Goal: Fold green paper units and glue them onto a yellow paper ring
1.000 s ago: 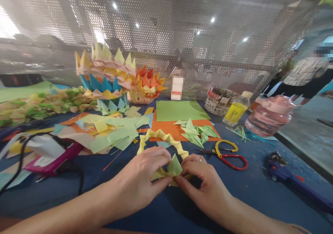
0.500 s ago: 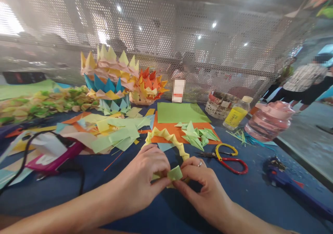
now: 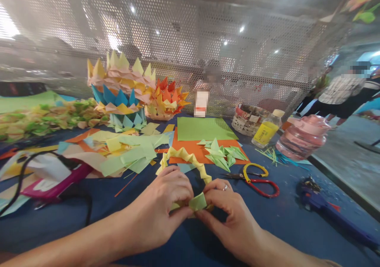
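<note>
Between my two hands is a ring-like chain of folded yellow paper [image 3: 190,156], its far side arching above the fingers. A pale green folded paper piece [image 3: 198,201] sits at the near side of the chain. My left hand [image 3: 166,207] is closed, its thumb and fingers pinching the chain by the left edge of the green piece. From the right, my right hand [image 3: 228,207], with a ring on one finger, grips the chain beside the same piece. The fingers hide part of the chain's near side.
Scissors [image 3: 252,178] and green folded pieces [image 3: 222,154] lie to the right on the blue table. Beyond stand a bottle [image 3: 267,130], a pink jug [image 3: 303,138] and a basket [image 3: 247,120]. A blue glue gun [image 3: 335,211] lies far right; loose paper [image 3: 130,152] and paper crowns [image 3: 121,88] are left.
The whole view has shifted slightly, with things appearing a little further left. My hands keep their hold on the paper, and the green piece looks slightly more tilted.
</note>
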Demonstrator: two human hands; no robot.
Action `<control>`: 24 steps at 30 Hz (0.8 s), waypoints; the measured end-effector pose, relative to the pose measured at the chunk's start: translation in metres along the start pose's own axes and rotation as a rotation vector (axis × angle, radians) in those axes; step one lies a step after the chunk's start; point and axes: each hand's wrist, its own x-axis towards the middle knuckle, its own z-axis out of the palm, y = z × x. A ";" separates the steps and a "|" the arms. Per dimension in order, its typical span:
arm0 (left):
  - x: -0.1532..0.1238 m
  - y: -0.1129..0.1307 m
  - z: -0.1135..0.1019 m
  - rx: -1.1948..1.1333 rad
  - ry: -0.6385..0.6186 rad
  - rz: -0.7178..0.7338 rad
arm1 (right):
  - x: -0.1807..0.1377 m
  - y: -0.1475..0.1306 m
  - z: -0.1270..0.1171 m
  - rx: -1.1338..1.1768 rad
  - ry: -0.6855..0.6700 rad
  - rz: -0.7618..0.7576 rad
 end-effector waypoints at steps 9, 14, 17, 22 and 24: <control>0.000 -0.008 0.002 0.091 -0.007 0.019 | 0.001 0.003 0.002 -0.037 0.033 0.010; -0.001 -0.007 0.004 0.100 0.007 0.000 | 0.002 0.003 0.001 -0.067 0.024 -0.025; -0.001 -0.006 0.004 0.106 0.016 0.017 | 0.002 0.005 0.001 -0.066 0.017 -0.034; 0.000 -0.004 0.004 0.093 -0.020 0.020 | 0.002 0.001 0.000 -0.069 -0.029 -0.009; 0.000 -0.004 0.004 0.087 -0.029 0.019 | 0.002 -0.001 -0.001 -0.061 -0.053 0.010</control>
